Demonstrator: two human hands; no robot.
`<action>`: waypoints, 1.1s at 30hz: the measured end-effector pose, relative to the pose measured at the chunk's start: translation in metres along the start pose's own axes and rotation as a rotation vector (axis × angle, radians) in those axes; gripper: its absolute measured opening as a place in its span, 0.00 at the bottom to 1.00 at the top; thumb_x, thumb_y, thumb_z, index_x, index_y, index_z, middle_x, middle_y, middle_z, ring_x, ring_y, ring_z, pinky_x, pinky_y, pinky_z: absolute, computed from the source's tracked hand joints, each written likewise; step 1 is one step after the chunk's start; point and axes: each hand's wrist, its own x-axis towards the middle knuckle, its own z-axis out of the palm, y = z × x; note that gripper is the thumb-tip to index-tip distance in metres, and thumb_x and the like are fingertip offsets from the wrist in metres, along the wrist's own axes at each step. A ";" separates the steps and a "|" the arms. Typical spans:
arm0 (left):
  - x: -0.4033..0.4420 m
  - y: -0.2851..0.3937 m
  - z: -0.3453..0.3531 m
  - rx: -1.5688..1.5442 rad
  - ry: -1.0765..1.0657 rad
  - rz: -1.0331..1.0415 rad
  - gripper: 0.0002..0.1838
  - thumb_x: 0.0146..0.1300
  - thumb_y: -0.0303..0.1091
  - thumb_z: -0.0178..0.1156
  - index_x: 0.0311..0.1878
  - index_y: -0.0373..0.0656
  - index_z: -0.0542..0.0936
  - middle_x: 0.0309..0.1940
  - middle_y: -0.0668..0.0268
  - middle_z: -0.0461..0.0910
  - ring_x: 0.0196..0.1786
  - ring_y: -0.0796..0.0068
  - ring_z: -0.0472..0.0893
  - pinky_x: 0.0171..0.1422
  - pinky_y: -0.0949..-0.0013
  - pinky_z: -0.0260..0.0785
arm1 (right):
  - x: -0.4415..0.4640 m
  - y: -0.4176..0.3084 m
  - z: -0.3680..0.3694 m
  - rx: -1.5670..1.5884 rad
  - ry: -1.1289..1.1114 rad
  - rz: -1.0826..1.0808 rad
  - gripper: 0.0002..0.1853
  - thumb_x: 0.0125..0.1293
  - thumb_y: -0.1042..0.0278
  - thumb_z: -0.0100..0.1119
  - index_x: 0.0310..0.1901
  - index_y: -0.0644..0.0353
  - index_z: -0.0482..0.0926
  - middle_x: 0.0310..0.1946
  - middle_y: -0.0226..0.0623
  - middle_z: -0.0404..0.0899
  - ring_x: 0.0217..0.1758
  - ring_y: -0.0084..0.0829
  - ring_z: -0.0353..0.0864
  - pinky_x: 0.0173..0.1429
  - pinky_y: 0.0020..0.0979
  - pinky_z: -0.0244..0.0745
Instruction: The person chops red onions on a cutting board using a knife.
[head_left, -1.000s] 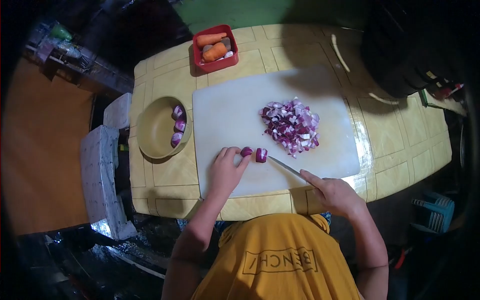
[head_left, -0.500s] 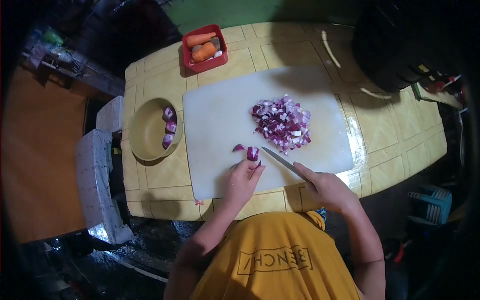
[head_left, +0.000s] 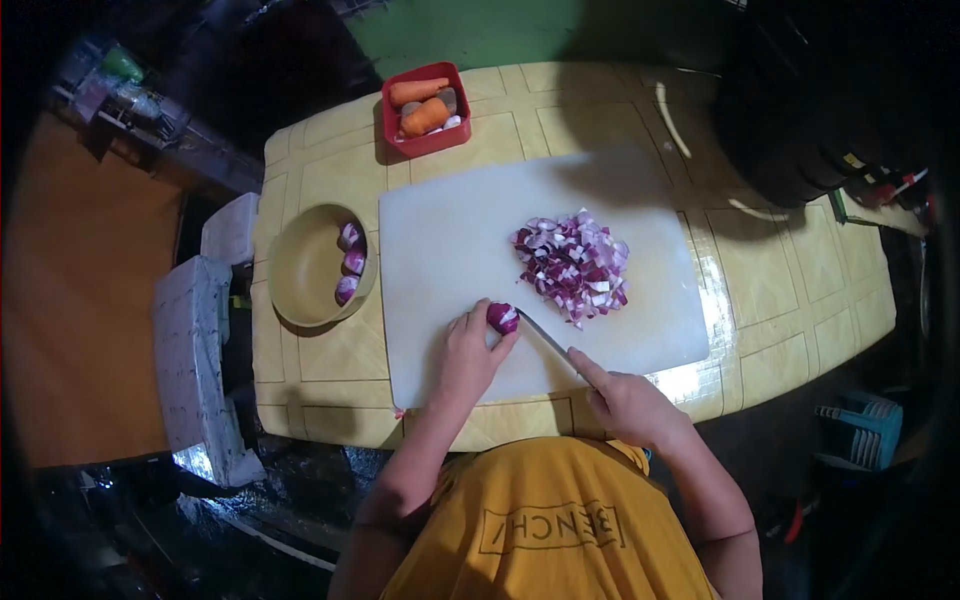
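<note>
My left hand (head_left: 472, 350) is closed around a piece of red onion (head_left: 503, 318) near the front of the white cutting board (head_left: 440, 250). In my right hand (head_left: 630, 404) is a knife (head_left: 545, 338), its handle hidden by my fingers and its blade slanting up and left. The knife's tip is right beside the held onion; whether it is cutting in cannot be seen. Behind the blade lies a heap of chopped red onion (head_left: 573, 265) on the board.
A yellowish bowl (head_left: 300, 262) with several red onion pieces stands left of the board. Behind the board is a red container (head_left: 430, 145) holding carrots (head_left: 425, 117) and other items. A large black object (head_left: 800, 130) stands at the back right. A tiled-pattern cloth (head_left: 800, 290) covers the table.
My left hand has gathered up the onion pieces that lay loose in front of it. The knife's tip has come over to the onion. The whole view has shifted slightly.
</note>
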 end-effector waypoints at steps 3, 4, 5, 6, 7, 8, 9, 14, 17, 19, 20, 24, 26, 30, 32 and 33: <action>-0.004 -0.004 0.003 -0.008 0.070 0.114 0.31 0.59 0.39 0.76 0.61 0.32 0.77 0.50 0.48 0.83 0.53 0.43 0.82 0.61 0.50 0.75 | -0.004 -0.007 0.004 -0.001 0.012 -0.019 0.37 0.70 0.71 0.53 0.81 0.53 0.57 0.38 0.60 0.84 0.44 0.59 0.85 0.51 0.53 0.79; -0.005 -0.005 0.002 -0.009 0.067 0.113 0.31 0.59 0.39 0.76 0.61 0.32 0.77 0.50 0.48 0.83 0.53 0.43 0.82 0.61 0.50 0.75 | -0.004 -0.008 0.003 0.001 0.010 -0.017 0.37 0.70 0.71 0.53 0.81 0.53 0.57 0.38 0.60 0.84 0.44 0.59 0.85 0.51 0.53 0.79; -0.003 -0.005 0.000 -0.014 0.040 0.101 0.31 0.59 0.38 0.76 0.61 0.32 0.77 0.50 0.48 0.83 0.51 0.44 0.82 0.59 0.50 0.75 | -0.003 -0.009 0.001 0.011 0.024 0.003 0.38 0.70 0.72 0.54 0.81 0.51 0.57 0.40 0.60 0.84 0.45 0.59 0.85 0.52 0.52 0.79; -0.003 -0.004 -0.002 -0.021 0.015 0.090 0.31 0.59 0.38 0.77 0.61 0.32 0.77 0.50 0.48 0.83 0.50 0.44 0.83 0.58 0.50 0.76 | -0.002 -0.008 -0.001 0.018 0.040 0.022 0.38 0.70 0.72 0.55 0.81 0.49 0.57 0.41 0.60 0.84 0.46 0.58 0.85 0.53 0.51 0.79; -0.003 -0.006 0.000 -0.023 0.013 0.092 0.31 0.59 0.38 0.77 0.61 0.32 0.77 0.50 0.48 0.83 0.50 0.44 0.83 0.58 0.50 0.76 | 0.002 -0.005 0.001 0.018 0.041 0.026 0.38 0.70 0.72 0.55 0.81 0.49 0.57 0.41 0.60 0.84 0.46 0.58 0.85 0.53 0.51 0.79; -0.002 -0.008 0.002 -0.063 0.017 0.090 0.31 0.58 0.38 0.77 0.61 0.33 0.78 0.50 0.49 0.83 0.50 0.46 0.83 0.58 0.50 0.76 | 0.009 0.001 0.008 0.038 0.087 -0.043 0.38 0.70 0.72 0.55 0.81 0.50 0.57 0.40 0.59 0.84 0.45 0.59 0.85 0.52 0.52 0.79; -0.001 -0.009 0.003 -0.102 0.020 0.090 0.31 0.58 0.38 0.77 0.61 0.34 0.78 0.49 0.50 0.84 0.49 0.47 0.83 0.57 0.51 0.75 | 0.014 0.007 0.014 0.057 0.136 -0.111 0.38 0.69 0.71 0.55 0.81 0.52 0.57 0.39 0.59 0.84 0.44 0.60 0.84 0.51 0.54 0.78; 0.001 -0.009 -0.001 -0.144 -0.035 0.017 0.30 0.57 0.38 0.78 0.59 0.37 0.77 0.49 0.52 0.84 0.47 0.50 0.84 0.56 0.52 0.76 | 0.018 0.011 0.018 0.021 0.105 -0.142 0.39 0.68 0.71 0.55 0.81 0.50 0.58 0.41 0.57 0.84 0.43 0.58 0.85 0.50 0.52 0.79; -0.001 -0.009 -0.005 -0.187 -0.037 0.071 0.27 0.59 0.36 0.76 0.58 0.38 0.76 0.49 0.52 0.84 0.48 0.50 0.83 0.57 0.52 0.75 | 0.012 0.001 0.003 -0.024 0.092 -0.062 0.38 0.70 0.71 0.55 0.81 0.49 0.56 0.42 0.56 0.84 0.44 0.57 0.86 0.51 0.51 0.80; 0.000 -0.016 -0.005 -0.245 -0.048 0.122 0.26 0.60 0.35 0.75 0.58 0.39 0.76 0.50 0.52 0.83 0.49 0.49 0.83 0.57 0.52 0.75 | 0.009 -0.008 0.004 -0.049 0.084 -0.002 0.38 0.72 0.71 0.54 0.82 0.49 0.55 0.44 0.56 0.84 0.44 0.57 0.86 0.52 0.50 0.80; 0.001 -0.022 -0.003 -0.183 -0.036 0.193 0.25 0.61 0.34 0.73 0.58 0.38 0.76 0.50 0.51 0.83 0.50 0.48 0.82 0.58 0.51 0.75 | 0.008 -0.011 0.007 -0.080 0.089 -0.033 0.38 0.72 0.71 0.54 0.82 0.49 0.54 0.42 0.56 0.84 0.41 0.56 0.86 0.50 0.50 0.81; 0.001 -0.034 0.002 -0.133 -0.049 0.266 0.23 0.62 0.31 0.69 0.59 0.37 0.75 0.52 0.50 0.82 0.55 0.46 0.79 0.60 0.48 0.73 | 0.005 -0.030 0.009 -0.186 0.059 -0.072 0.41 0.70 0.71 0.55 0.83 0.50 0.52 0.37 0.56 0.83 0.34 0.55 0.86 0.43 0.50 0.82; 0.002 -0.033 0.001 -0.115 -0.047 0.285 0.23 0.62 0.30 0.69 0.59 0.38 0.75 0.52 0.50 0.82 0.54 0.46 0.79 0.61 0.48 0.73 | 0.004 -0.038 0.003 -0.215 0.029 -0.054 0.42 0.69 0.71 0.55 0.83 0.51 0.52 0.37 0.55 0.83 0.34 0.55 0.86 0.42 0.51 0.82; 0.001 -0.032 -0.003 -0.097 -0.023 0.314 0.22 0.62 0.30 0.70 0.58 0.38 0.76 0.51 0.51 0.82 0.53 0.46 0.80 0.59 0.48 0.74 | 0.006 -0.049 -0.009 -0.288 -0.041 -0.043 0.43 0.68 0.71 0.54 0.83 0.53 0.50 0.34 0.56 0.83 0.32 0.55 0.86 0.40 0.53 0.82; 0.001 -0.034 -0.001 -0.126 -0.025 0.300 0.22 0.62 0.30 0.70 0.58 0.38 0.76 0.50 0.52 0.82 0.52 0.46 0.80 0.58 0.49 0.75 | 0.014 -0.048 -0.010 -0.276 -0.049 -0.050 0.43 0.68 0.72 0.54 0.83 0.53 0.50 0.32 0.57 0.82 0.32 0.56 0.85 0.40 0.53 0.81; 0.001 -0.035 -0.001 -0.150 -0.022 0.292 0.22 0.62 0.31 0.71 0.57 0.38 0.77 0.50 0.52 0.83 0.51 0.47 0.80 0.57 0.50 0.75 | 0.020 -0.047 -0.009 -0.263 -0.048 -0.061 0.43 0.68 0.72 0.54 0.83 0.54 0.50 0.31 0.58 0.82 0.32 0.57 0.85 0.41 0.53 0.81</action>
